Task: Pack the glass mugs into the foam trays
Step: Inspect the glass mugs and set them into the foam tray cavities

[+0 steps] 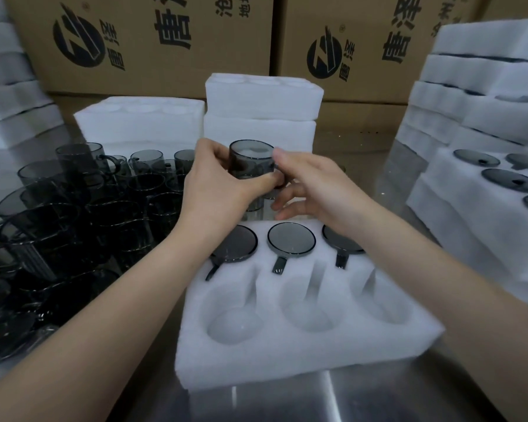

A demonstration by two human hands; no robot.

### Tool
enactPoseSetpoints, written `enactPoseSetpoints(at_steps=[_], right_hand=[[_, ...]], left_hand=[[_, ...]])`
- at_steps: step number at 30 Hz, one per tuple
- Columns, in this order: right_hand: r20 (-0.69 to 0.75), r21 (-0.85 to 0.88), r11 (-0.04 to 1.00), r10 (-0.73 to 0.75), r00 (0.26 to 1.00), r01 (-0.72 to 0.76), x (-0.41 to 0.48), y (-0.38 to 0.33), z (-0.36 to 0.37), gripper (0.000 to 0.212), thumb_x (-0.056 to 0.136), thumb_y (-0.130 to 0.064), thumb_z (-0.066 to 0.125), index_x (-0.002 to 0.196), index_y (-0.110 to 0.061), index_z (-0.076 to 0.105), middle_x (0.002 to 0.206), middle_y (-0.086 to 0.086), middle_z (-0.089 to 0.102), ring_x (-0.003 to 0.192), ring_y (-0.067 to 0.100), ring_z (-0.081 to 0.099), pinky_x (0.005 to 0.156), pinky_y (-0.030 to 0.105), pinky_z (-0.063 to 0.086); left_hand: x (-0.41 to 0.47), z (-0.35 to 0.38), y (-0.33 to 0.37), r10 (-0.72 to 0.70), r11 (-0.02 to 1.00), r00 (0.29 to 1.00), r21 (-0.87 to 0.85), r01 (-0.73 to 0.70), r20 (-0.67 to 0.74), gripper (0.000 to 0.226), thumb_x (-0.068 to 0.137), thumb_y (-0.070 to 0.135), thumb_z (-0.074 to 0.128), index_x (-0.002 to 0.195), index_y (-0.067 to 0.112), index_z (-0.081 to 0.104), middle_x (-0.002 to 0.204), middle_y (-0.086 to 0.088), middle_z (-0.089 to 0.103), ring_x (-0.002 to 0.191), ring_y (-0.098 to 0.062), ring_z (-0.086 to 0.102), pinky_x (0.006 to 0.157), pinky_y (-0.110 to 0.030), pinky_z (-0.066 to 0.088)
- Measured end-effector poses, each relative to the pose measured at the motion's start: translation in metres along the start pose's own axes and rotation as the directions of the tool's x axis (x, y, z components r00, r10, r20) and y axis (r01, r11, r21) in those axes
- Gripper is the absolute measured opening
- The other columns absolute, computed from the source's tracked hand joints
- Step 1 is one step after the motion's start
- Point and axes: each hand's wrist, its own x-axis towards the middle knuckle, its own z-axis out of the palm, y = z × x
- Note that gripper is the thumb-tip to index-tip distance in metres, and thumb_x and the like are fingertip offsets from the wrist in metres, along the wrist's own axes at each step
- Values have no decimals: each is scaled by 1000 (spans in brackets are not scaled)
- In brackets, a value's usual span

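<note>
Gripping a smoky grey, straight-walled glass mug point(250, 159), the left hand point(223, 181) curls round its side while the right hand point(314, 190) pinches its rim side. The mug hangs just past the far edge of the white moulded foam tray point(287, 354), which sits at the near edge of the brushed steel counter point(317, 400). The tray's far row looks filled; the three near round pockets gape. I'd worry that the slick glass slips mid-handover and cracks against the seated ones, or that a handle missing its slot tears the soft, grainy foam. The left forearm also passes close to the crowd of loose dark mugs point(73, 208) on the counter's left side.
</note>
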Motion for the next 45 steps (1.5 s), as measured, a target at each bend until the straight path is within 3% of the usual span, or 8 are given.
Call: enactPoseSetpoints(at_steps=[9,15,20,27,32,39,42,45], right_hand=[[155,222,968,87,984,-121,2,0,-13,23,88,-31,63,82,-9,64,76,9,53,63,21,64,66,34,58],[243,436,891,18,970,-126,1,-1,-12,17,87,-18,57,87,-4,65,78,10,54,74,26,67,81,42,59],[174,341,935,-166,971,99,-2,1,-7,16,90,-14,54,92,-4,67,66,4,58,60,19,68,66,36,60],[8,18,936,-351,936,351,-2,0,-6,19,95,-17,58,81,-16,71,52,-2,50,40,15,50,47,26,49],[-42,6,956,-294,955,295,-1,-2,-3,37,95,-40,48,67,-21,60,48,-8,38,45,14,41,51,24,41],[-47,-47,987,-156,987,154,0,-1,-2,63,95,-58,43,44,-22,54,52,3,53,49,17,47,58,25,45],[-37,162,978,-129,991,134,1,-2,-4,59,101,-48,37,59,-18,65,56,3,53,52,20,51,54,30,50],[-18,206,963,-176,984,176,1,-2,-7,33,105,-25,40,89,-12,67,74,5,59,59,19,56,55,31,52]], left_hand=[[3,-1,-4,89,993,987,-89,-78,133,46,76,23,82,117,27,60,102,13,65,101,-6,62,95,-35,52],[4,-1,-1,35,995,988,-95,-21,148,50,75,43,67,117,16,63,110,1,70,106,-15,65,97,-43,50],[3,-2,1,-51,991,982,-110,71,181,44,84,55,59,99,15,70,95,-3,73,90,-18,68,73,-30,51],[3,-4,3,-83,990,952,-84,112,293,68,75,70,51,95,10,73,93,-12,74,87,-29,71,93,-46,51],[4,-1,-2,-16,984,968,-166,59,249,26,81,39,74,91,16,65,71,13,71,67,3,65,56,-8,43],[3,1,-5,51,991,958,-133,-13,282,73,55,20,90,117,19,50,88,5,73,80,-7,69,76,-20,52],[3,0,-5,86,988,963,-146,-49,255,63,54,20,82,110,27,54,102,-3,69,96,-19,68,91,-43,54],[3,0,-5,80,978,978,-206,-40,193,57,51,17,81,98,27,49,104,-2,61,94,-17,65,89,-42,55]])
